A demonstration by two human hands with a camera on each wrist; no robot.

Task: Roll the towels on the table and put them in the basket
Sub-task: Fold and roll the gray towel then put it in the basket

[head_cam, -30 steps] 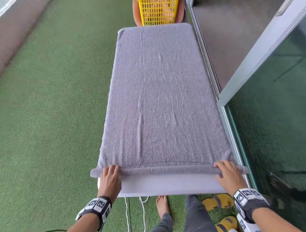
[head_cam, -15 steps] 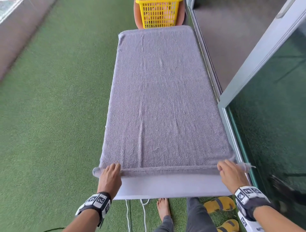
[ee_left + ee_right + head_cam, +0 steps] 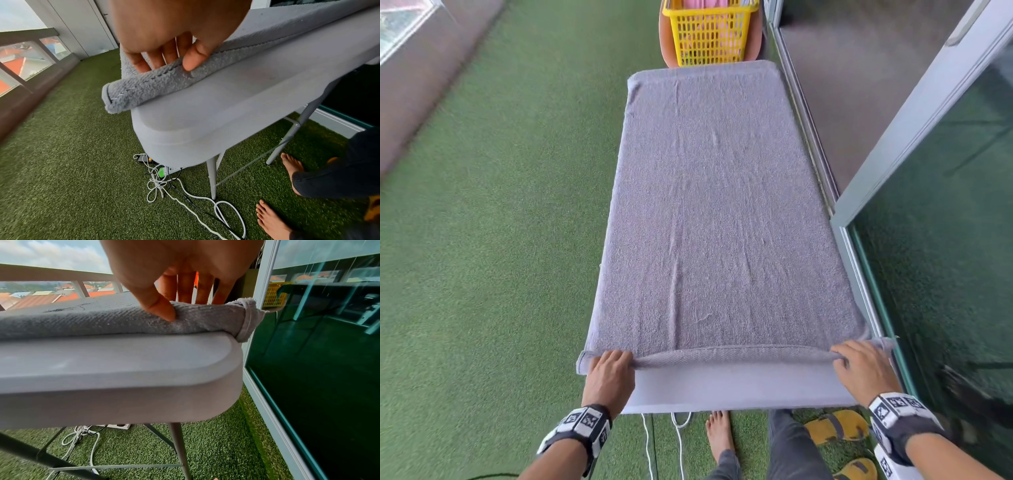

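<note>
A grey towel [image 3: 715, 212] lies spread along the white table [image 3: 736, 387], its near edge turned into a thin roll [image 3: 732, 354]. My left hand [image 3: 611, 365] grips the roll's left end [image 3: 144, 86], thumb in front and fingers on top. My right hand [image 3: 849, 356] holds the right end [image 3: 205, 318] the same way, thumb pressed into the front of the roll. The yellow basket [image 3: 709, 37] stands beyond the table's far end on an orange seat, with pink cloth inside.
A glass sliding door [image 3: 945, 274] and its frame run close along the table's right side. Green artificial turf [image 3: 482, 240] covers the floor to the left. White cables [image 3: 164, 183] lie under the near end, by my bare feet and yellow sandals [image 3: 835, 428].
The rolled edge has moved slightly away from the near table edge, with both hands on it. The view has tilted so more of the basket shows.
</note>
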